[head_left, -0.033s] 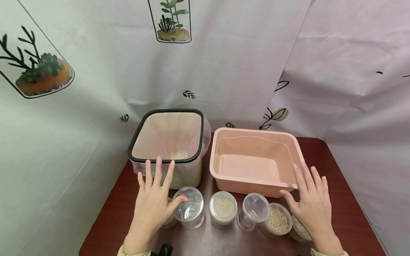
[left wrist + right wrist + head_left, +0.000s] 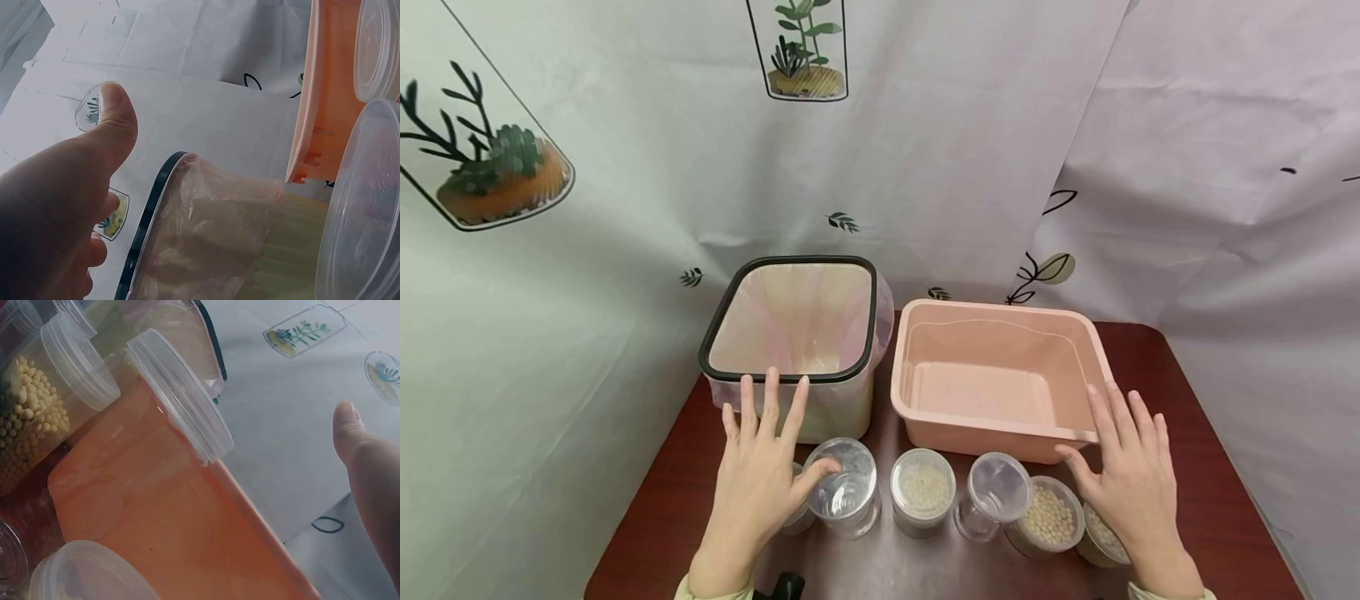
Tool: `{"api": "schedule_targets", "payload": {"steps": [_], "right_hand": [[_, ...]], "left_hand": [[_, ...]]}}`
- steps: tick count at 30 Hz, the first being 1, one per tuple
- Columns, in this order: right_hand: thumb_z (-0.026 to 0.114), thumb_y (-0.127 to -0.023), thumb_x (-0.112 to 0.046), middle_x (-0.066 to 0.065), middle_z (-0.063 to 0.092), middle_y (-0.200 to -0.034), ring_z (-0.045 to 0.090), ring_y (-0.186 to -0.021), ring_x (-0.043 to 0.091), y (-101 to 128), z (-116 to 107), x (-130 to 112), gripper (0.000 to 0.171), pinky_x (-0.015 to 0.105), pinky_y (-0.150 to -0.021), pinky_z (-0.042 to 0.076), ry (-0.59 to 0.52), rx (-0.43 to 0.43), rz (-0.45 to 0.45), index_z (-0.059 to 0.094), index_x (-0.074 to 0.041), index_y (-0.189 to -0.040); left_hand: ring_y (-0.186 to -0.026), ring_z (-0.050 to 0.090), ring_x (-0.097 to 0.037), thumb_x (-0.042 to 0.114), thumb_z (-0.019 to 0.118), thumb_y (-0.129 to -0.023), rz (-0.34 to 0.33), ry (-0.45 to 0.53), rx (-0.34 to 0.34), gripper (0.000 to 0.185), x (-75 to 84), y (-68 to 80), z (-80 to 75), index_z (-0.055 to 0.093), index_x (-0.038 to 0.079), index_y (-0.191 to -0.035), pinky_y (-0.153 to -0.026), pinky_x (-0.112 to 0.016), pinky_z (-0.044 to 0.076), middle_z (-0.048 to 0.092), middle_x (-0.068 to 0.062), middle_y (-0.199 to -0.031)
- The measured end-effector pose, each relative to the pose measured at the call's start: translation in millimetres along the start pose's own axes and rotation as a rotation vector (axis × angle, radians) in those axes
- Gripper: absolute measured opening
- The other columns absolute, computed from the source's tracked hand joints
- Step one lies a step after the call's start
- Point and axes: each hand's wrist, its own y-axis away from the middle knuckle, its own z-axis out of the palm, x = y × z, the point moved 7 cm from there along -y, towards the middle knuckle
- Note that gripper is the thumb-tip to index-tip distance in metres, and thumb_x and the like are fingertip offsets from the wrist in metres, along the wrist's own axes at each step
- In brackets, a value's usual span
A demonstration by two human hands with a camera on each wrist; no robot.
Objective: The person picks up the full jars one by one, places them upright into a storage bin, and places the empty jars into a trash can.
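Observation:
In the head view my left hand [image 2: 756, 482] is held with fingers spread and straight above the table, holding nothing. Its thumb overlaps a lidded clear jar [image 2: 842, 492], and its fingertips overlap the near rim of a bin [image 2: 835, 408]. Partly hidden behind that hand is another jar [image 2: 798, 522]. On the other side my right hand [image 2: 1135, 483], also with straight fingers and nothing in them, overlaps the near right corner of a pink basin [image 2: 973, 425]. Close beside it stand a jar of pale round beans [image 2: 1049, 514] and a partly covered jar of pale contents [image 2: 1103, 537].
Between the hands stand a lidded jar with pale grains [image 2: 923, 492] and a clear, slim-based jar [image 2: 997, 492]. The bin has a black rim and a pink liner bag [image 2: 200, 225]. Behind the dark red table [image 2: 1180, 467] hangs a printed white cloth [image 2: 955, 167]. A black object [image 2: 788, 586] lies at the front edge.

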Motion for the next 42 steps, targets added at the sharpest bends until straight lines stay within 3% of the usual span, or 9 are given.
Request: {"api": "schedule_targets", "payload": {"steps": [18,22,26,30,32,34,38,40,42], "right_hand": [[0.042,-0.088,-0.063,0.022,0.05,-0.13,0.042,-0.12,0.042,2,-3,12,0.075,0.055,-0.104,0.022,-0.037,0.012,0.052,0.05,-0.004,-0.133],[0.049,-0.089,-0.056,0.021,0.046,-0.135,0.041,-0.119,0.045,4,-2,21,0.071,0.05,-0.104,0.027,-0.131,-0.018,0.152,0.047,-0.002,-0.135],[0.064,-0.086,-0.032,0.019,0.044,-0.137,0.04,-0.119,0.046,10,2,34,0.059,0.055,-0.098,0.031,-0.227,-0.035,0.295,0.047,-0.006,-0.136],[0.069,-0.081,-0.012,0.019,0.045,-0.137,0.04,-0.121,0.045,15,6,42,0.057,0.057,-0.098,0.029,-0.28,-0.04,0.392,0.05,-0.008,-0.134],[0.068,-0.082,-0.01,0.019,0.045,-0.136,0.04,-0.124,0.04,18,9,45,0.055,0.051,-0.102,0.029,-0.296,-0.039,0.422,0.05,-0.008,-0.134],[0.067,-0.083,-0.01,0.018,0.046,-0.135,0.042,-0.124,0.028,22,11,49,0.053,0.034,-0.101,0.033,-0.305,-0.033,0.454,0.051,-0.008,-0.133],[0.066,-0.084,-0.01,0.015,0.049,-0.132,0.043,-0.115,0.0,30,16,58,0.05,0.006,-0.083,0.032,-0.321,-0.032,0.541,0.053,-0.009,-0.132],[0.066,-0.085,-0.012,0.013,0.05,-0.131,0.042,-0.112,-0.004,34,19,63,0.048,0.005,-0.079,0.032,-0.331,-0.046,0.599,0.053,-0.011,-0.131],[0.065,-0.086,-0.014,0.011,0.051,-0.131,0.043,-0.115,-0.001,37,21,67,0.046,0.008,-0.084,0.031,-0.343,-0.067,0.661,0.054,-0.012,-0.131]], "left_hand": [[-0.133,0.021,-0.045,0.075,0.026,-0.083,0.045,0.047,0.116,0.091,8.4,-0.3,-9.3,0.032,0.007,-0.145,-0.097,-0.065,0.023,0.023,-0.026,-0.147],[-0.134,0.021,-0.042,0.072,0.029,-0.085,0.054,0.085,0.139,0.092,12.1,0.4,-9.3,0.03,0.002,-0.144,-0.097,-0.063,0.026,0.022,-0.025,-0.148],[-0.133,0.025,-0.042,0.071,0.033,-0.085,0.074,0.117,0.17,0.093,19.7,2.0,-8.8,0.032,-0.002,-0.142,-0.096,-0.062,0.029,0.027,-0.026,-0.145],[-0.128,0.034,-0.043,0.068,0.041,-0.084,0.118,0.171,0.243,0.091,30.8,4.8,-8.6,0.038,-0.006,-0.138,-0.097,-0.057,0.031,0.034,-0.027,-0.142],[-0.126,0.038,-0.042,0.066,0.044,-0.084,0.148,0.198,0.284,0.089,37.0,5.7,-7.9,0.041,-0.007,-0.135,-0.098,-0.055,0.032,0.037,-0.028,-0.139],[-0.124,0.041,-0.042,0.064,0.047,-0.084,0.172,0.229,0.312,0.087,43.0,6.2,-5.7,0.043,-0.008,-0.133,-0.1,-0.052,0.032,0.039,-0.028,-0.138],[-0.122,0.044,-0.04,0.061,0.05,-0.085,0.194,0.28,0.322,0.083,54.4,6.4,1.7,0.045,-0.007,-0.132,-0.1,-0.049,0.034,0.043,-0.027,-0.135],[-0.122,0.045,-0.038,0.06,0.051,-0.085,0.195,0.296,0.31,0.082,60.0,6.5,6.2,0.045,-0.006,-0.133,-0.094,-0.051,0.039,0.044,-0.024,-0.135],[-0.121,0.047,-0.036,0.06,0.051,-0.085,0.196,0.305,0.296,0.08,65.4,6.8,10.5,0.045,-0.005,-0.133,-0.087,-0.054,0.043,0.045,-0.022,-0.136]]}}
